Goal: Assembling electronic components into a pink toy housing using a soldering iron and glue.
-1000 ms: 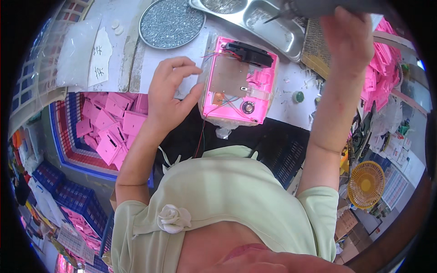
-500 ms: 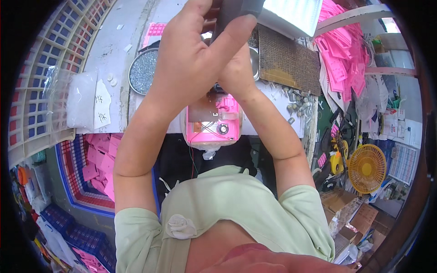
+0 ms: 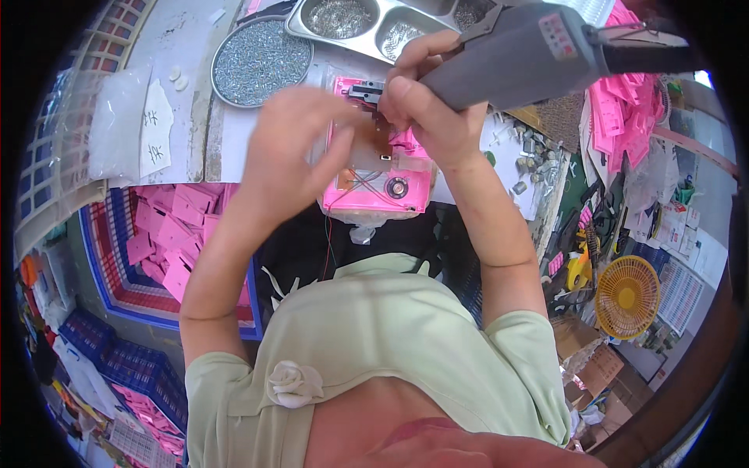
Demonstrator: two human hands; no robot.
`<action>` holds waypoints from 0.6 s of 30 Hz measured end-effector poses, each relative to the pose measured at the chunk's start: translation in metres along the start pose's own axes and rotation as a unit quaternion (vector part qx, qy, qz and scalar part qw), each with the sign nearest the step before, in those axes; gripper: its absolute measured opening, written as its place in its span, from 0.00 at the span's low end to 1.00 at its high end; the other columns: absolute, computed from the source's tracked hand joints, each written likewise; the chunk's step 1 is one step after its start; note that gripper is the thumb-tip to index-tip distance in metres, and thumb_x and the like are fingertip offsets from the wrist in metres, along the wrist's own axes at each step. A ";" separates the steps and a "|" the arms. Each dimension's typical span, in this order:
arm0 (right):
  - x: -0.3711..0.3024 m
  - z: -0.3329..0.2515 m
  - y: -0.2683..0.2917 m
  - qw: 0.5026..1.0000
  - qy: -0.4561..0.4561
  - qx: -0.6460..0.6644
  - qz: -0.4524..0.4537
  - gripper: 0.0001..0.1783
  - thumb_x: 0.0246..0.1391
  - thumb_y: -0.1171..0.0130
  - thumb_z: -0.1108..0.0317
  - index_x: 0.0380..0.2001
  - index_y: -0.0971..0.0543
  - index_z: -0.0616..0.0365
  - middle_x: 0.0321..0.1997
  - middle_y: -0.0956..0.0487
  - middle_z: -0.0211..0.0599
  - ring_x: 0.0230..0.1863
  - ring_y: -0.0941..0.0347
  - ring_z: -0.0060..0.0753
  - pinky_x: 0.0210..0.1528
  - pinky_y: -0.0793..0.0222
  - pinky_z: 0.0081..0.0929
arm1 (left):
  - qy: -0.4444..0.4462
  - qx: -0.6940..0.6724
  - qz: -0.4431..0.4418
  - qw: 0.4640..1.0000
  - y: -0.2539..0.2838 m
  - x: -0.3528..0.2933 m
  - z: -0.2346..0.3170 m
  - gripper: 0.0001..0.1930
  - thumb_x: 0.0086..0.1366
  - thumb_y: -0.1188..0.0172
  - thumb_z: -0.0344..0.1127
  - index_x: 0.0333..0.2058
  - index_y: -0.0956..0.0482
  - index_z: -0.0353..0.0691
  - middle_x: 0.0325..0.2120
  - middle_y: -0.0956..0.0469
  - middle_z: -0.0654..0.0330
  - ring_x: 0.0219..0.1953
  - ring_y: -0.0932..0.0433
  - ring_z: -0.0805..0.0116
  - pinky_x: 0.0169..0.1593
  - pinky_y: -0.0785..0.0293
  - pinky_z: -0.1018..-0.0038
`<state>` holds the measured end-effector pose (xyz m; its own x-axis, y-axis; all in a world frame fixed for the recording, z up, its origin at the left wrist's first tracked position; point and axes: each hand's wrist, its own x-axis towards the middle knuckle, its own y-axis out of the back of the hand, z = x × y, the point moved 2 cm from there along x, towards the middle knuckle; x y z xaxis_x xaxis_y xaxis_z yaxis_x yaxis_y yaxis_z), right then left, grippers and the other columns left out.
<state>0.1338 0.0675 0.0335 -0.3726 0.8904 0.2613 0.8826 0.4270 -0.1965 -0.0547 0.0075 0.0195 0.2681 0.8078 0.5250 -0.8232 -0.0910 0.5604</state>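
My right hand (image 3: pixel 437 109) grips a grey electric screwdriver (image 3: pixel 515 58) near its narrower end; the body slants up to the right, with a black cord (image 3: pixel 647 59) at its far end. Below that hand lies a pink plastic housing (image 3: pixel 361 204) holding a round black speaker (image 3: pixel 397 187), thin wires and a brown board. Over the housing's left side is my left hand (image 3: pixel 296 136), blurred by motion, its thumb apart from the fingers and nothing seen in it. The screwdriver's tip is hidden behind my right fingers.
A round dish (image 3: pixel 261 62) of small metal screws and a metal tray (image 3: pixel 374 19) with compartments of small parts stand beyond. Pink pieces fill a blue-rimmed crate (image 3: pixel 170 316) at left and pile up at right. Small metal parts (image 3: pixel 534 160) lie right of the housing.
My hands were together higher up around the dark tool. They have come down and separated; the left moved left, the right brought the screwdriver down over the housing.
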 end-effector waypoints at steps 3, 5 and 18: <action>-0.007 0.013 0.002 0.999 0.023 -0.040 -0.009 0.14 0.57 0.38 0.77 0.44 0.31 0.61 0.20 0.28 0.37 0.17 0.34 0.26 0.20 0.37 0.26 | 0.004 0.069 -0.077 0.995 -0.022 -0.032 0.002 0.15 0.55 0.32 0.32 0.43 0.16 0.41 0.45 0.21 0.60 0.49 0.23 0.57 0.57 0.32 0.57; -0.010 0.016 0.004 0.998 0.042 -0.045 -0.014 0.15 0.57 0.37 0.75 0.44 0.31 0.60 0.20 0.28 0.37 0.16 0.35 0.26 0.19 0.37 0.26 | 0.026 0.084 -0.095 0.992 -0.031 -0.040 0.001 0.15 0.55 0.32 0.36 0.43 0.16 0.44 0.46 0.22 0.64 0.54 0.26 0.62 0.61 0.36 0.55; -0.007 0.016 0.003 0.994 0.082 -0.003 -0.067 0.12 0.57 0.38 0.76 0.38 0.32 0.63 0.18 0.30 0.39 0.15 0.36 0.26 0.18 0.36 0.26 | 0.037 0.150 -0.142 0.978 -0.037 -0.033 0.008 0.25 0.55 0.30 0.42 0.54 0.20 0.54 0.52 0.27 0.69 0.57 0.29 0.67 0.63 0.41 0.52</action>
<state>0.1347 0.0649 0.0158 -0.4361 0.7879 0.4348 0.8301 0.5387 -0.1436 -0.0296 -0.0206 -0.0133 0.4189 0.8637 0.2801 -0.5343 -0.0150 0.8452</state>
